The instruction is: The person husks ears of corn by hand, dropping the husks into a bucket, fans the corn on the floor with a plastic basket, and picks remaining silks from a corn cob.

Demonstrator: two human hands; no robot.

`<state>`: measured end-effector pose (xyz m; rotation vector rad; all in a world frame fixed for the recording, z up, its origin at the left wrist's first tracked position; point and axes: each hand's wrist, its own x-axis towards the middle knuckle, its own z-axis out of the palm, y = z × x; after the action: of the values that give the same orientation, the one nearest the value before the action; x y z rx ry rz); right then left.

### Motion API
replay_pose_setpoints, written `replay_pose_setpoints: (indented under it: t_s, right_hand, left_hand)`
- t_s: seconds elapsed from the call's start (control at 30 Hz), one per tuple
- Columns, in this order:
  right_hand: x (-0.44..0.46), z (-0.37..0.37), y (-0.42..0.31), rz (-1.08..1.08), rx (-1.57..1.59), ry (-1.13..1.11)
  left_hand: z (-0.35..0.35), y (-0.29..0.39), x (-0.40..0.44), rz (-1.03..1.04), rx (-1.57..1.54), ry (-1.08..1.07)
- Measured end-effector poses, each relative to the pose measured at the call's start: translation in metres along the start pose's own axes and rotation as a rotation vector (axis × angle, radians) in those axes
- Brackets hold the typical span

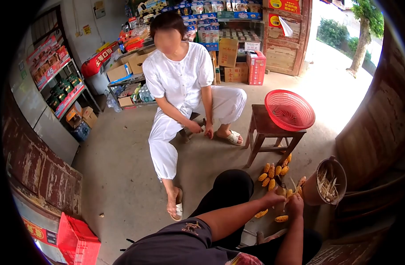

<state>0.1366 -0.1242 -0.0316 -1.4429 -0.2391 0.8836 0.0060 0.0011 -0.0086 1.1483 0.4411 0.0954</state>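
Low over the floor at lower right, my left hand [272, 199] and my right hand [295, 205] are close together, both with fingers closed. Pale husk-like strips and yellow corn show just beyond them, but what each hand grips is too small to tell. A brownish piece with a dark upper end [280, 181] stands right beside my left hand. Several yellow corn cobs [272, 171] lie in a heap on the floor ahead of my hands. One corn cob [281, 218] rests nearer to me, between my forearms.
A bucket [319, 187] with pale husk strips [328, 187] stands right of my hands. Beyond the cobs, a wooden stool [261, 115] bears a red plastic basket [284, 93]. A person in white [181, 75] sits opposite. A red crate [78, 238] is at lower left; goods shelves [61, 84] line the walls.
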Motion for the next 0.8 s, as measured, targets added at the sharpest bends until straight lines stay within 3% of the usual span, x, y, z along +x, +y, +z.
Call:
replay_pose_setpoints:
  t_s: [0.1, 0.17, 0.3, 0.37, 0.47, 0.6, 0.67, 0.8]
  right_hand:
    - [-0.007, 0.008, -0.003, -0.334, -0.258, -0.060]
    - [-0.008, 0.023, -0.008, 0.060, 0.511, 0.041]
    - [-0.005, 0.015, -0.007, 0.099, 0.520, -0.033]
    - [-0.001, 0.006, -0.007, 0.133, 0.592, -0.054]
    - [0.006, -0.021, -0.002, 0.158, 0.585, -0.178]
    - [0.013, -0.027, -0.004, 0.161, 0.471, -0.076]
    - [0.035, -0.042, 0.017, -0.050, 0.259, -0.071]
    - [0.044, -0.048, 0.024, -0.370, -0.064, -0.058]
  left_hand:
    - [-0.001, 0.001, -0.001, 0.091, -0.051, 0.122]
    - [0.000, 0.008, -0.006, 0.133, -0.094, 0.105]
    - [-0.003, 0.003, -0.001, 0.081, -0.085, 0.143]
    - [0.005, 0.015, -0.011, 0.113, -0.075, 0.263]
    - [0.006, 0.019, -0.011, 0.099, -0.121, 0.201]
    - [0.008, 0.024, -0.014, 0.022, -0.145, 0.217]
    - [0.001, 0.004, -0.002, 0.147, -0.088, 0.206]
    - [-0.003, 0.004, -0.002, 0.077, -0.124, 0.184]
